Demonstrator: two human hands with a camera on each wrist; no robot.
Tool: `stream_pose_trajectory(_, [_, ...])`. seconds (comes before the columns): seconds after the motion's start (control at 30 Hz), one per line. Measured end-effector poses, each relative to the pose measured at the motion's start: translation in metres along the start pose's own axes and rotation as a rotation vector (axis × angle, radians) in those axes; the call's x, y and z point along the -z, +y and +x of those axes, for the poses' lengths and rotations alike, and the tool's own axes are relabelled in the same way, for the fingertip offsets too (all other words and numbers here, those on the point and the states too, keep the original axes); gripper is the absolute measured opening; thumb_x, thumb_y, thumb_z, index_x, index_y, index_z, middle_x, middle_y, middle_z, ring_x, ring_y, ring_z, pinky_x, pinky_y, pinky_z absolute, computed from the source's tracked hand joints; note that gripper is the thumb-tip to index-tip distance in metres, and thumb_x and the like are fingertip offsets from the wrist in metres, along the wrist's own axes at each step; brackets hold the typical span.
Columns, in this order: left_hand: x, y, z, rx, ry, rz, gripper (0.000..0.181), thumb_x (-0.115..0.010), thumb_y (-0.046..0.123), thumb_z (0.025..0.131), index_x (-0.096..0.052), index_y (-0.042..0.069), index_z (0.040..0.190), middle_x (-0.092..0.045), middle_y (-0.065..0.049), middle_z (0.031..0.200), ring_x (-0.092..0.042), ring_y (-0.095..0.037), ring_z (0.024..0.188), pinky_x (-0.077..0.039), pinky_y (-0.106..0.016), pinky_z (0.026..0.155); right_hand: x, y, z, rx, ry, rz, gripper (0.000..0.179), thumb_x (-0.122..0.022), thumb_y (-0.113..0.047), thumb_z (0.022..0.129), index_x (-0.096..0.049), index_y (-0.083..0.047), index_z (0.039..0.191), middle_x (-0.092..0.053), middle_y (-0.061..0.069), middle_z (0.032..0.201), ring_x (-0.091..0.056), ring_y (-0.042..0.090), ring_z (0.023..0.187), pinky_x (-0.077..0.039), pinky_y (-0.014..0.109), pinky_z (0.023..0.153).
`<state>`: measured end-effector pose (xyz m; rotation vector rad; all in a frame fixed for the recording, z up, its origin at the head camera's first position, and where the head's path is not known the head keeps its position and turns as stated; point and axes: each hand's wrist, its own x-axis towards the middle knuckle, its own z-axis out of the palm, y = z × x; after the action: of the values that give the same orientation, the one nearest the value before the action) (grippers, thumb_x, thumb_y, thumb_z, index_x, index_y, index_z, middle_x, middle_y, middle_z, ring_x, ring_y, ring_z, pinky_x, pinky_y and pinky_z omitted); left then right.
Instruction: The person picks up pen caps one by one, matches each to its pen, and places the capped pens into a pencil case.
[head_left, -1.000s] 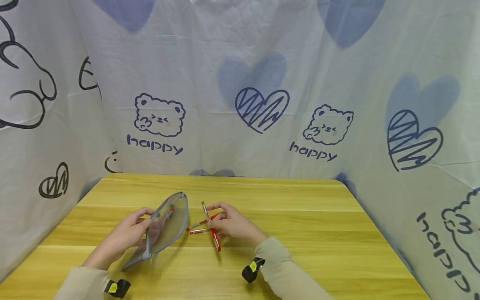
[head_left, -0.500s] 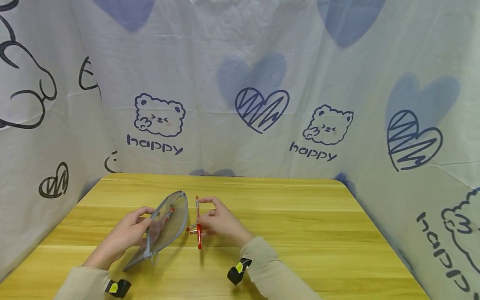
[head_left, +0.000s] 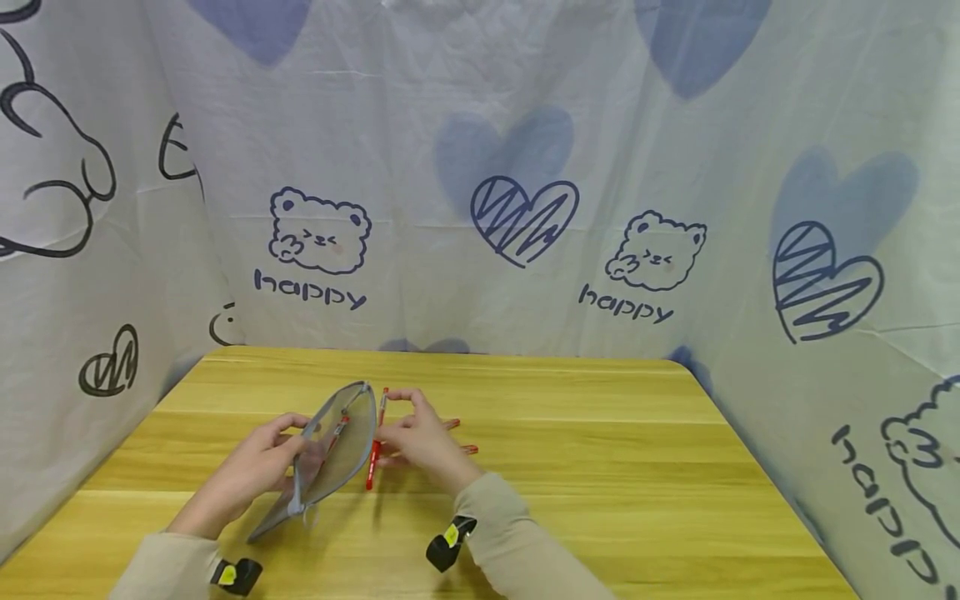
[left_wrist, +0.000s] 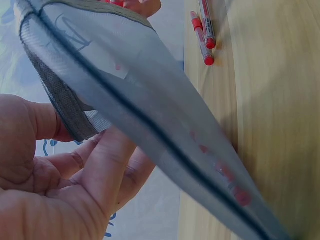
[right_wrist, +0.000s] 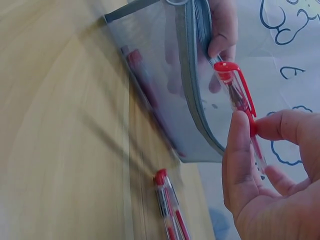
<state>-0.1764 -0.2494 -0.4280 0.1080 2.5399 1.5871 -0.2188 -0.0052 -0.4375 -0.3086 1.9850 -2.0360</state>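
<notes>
A see-through mesh zip pouch [head_left: 354, 446] with grey edging stands tilted on the table, its mouth spread. My left hand [head_left: 258, 467] grips it by the mouth's left side, thumb and fingers on the edging. Inside, low against the mesh, lies a red pen [right_wrist: 141, 72]. My right hand [head_left: 427, 446] pinches another red pen [head_left: 373, 465] between thumb and fingers, right beside the pouch's right edge. In the right wrist view this held pen's clip and red end [right_wrist: 227, 67] point toward the pouch mouth. My right hand partly hides two loose pens in the head view.
The two loose red pens [left_wrist: 205, 37] lie side by side on the wooden table [head_left: 600, 483], close to the pouch. A white printed curtain [head_left: 420, 292] hangs behind the table and along both sides.
My right hand has moved left with the pen, up to the pouch's edge. The right ends of the loose pens now show past that hand. My left hand and the pouch stay nearly still.
</notes>
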Motion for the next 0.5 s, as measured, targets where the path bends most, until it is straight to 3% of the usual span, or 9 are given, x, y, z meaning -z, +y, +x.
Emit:
stream_pose_trajectory(0.27, [0.0,0.001,0.001,0.004,-0.003,0.004,0.041,-0.036,0.018,0.116,-0.043,-0.003,0.151,-0.066,-0.028,0.134,-0.067,-0.025,0.107,-0.059,-0.04,0.077,-0.014,-0.001,0.003,0.036,0.044,-0.012,0.067,-0.071,-0.001,0.098,-0.042,-0.017,0.155,-0.071,0.01,0.1,-0.068,0.014,0.062,-0.067,0.04,0.072])
stream_pose_trajectory(0.5, [0.001,0.0,0.001,0.003,-0.007,0.007,0.044,-0.036,0.018,0.116,-0.04,-0.004,0.154,-0.066,-0.028,0.134,-0.068,-0.023,0.104,-0.059,-0.04,0.076,-0.023,-0.002,0.005,0.07,0.108,-0.051,0.071,-0.075,-0.001,0.095,-0.041,-0.024,0.153,-0.068,0.006,0.091,-0.065,0.015,0.058,-0.066,0.041,0.069])
